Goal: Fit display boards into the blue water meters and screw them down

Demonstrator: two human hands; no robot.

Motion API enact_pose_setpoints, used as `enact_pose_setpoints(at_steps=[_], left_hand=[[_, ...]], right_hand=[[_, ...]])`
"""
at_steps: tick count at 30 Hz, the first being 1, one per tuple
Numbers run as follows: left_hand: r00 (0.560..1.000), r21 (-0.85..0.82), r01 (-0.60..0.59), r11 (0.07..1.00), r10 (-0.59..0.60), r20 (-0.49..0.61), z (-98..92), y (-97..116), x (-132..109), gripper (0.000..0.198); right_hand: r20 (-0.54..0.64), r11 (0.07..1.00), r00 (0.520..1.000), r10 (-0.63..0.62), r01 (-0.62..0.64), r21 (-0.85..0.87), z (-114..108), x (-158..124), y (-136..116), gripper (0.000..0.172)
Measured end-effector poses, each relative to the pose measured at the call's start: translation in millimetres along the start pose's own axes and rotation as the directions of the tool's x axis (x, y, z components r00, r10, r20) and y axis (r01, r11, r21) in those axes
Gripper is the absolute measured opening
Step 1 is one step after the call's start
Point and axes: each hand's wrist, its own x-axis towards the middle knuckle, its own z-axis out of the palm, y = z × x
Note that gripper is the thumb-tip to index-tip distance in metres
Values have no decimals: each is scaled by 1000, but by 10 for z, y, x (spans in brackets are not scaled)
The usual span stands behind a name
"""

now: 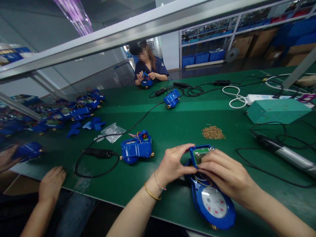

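A blue water meter [230, 214] with a round white dial lies at the table's near edge, dial up. My left hand [171, 163] grips the meter's open box part from the left, thumb below and fingers above. Inside that box sits a green circuit board [198, 154]. Fingers of my right hand [228, 172] are closed at the board's right side, and they cover part of it. Thin coloured wires [203, 182] run between the box and the dial. Beyond my hands is a pile of small brass-coloured screws [213, 132].
Another blue meter [137, 148] with exposed wires stands to the left, near a black cable tool [97, 152] and a plastic bag [113, 132]. A power screwdriver [286, 153] and teal box [277, 111] lie right. Co-workers' hands [53, 181] are at left; another person [150, 65] sits opposite.
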Motion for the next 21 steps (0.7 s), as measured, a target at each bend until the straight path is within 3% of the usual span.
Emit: enact_pose_setpoints(at_steps=[6,12,16,21], left_hand=[[1000,-26,-23,999,23,-10,2,17,-47,63],[987,-120,114,986,-125,-96,130,35,-80,53],[974,-269,173,947,-204,-94,184,-12,-56,53],[974,-417,164,894,-213,-73,228,-97,-33,57]], right_hand=[[-5,996,996,-88,88,-35,84,-38,24,15],[-143,978,989,-45,14,-207,66,-279,-167,19],[-29,986,1000,-7,2,-164,32,-446,-286,22],[113,977,994,5,19,-212,-6,-602,-171,28]])
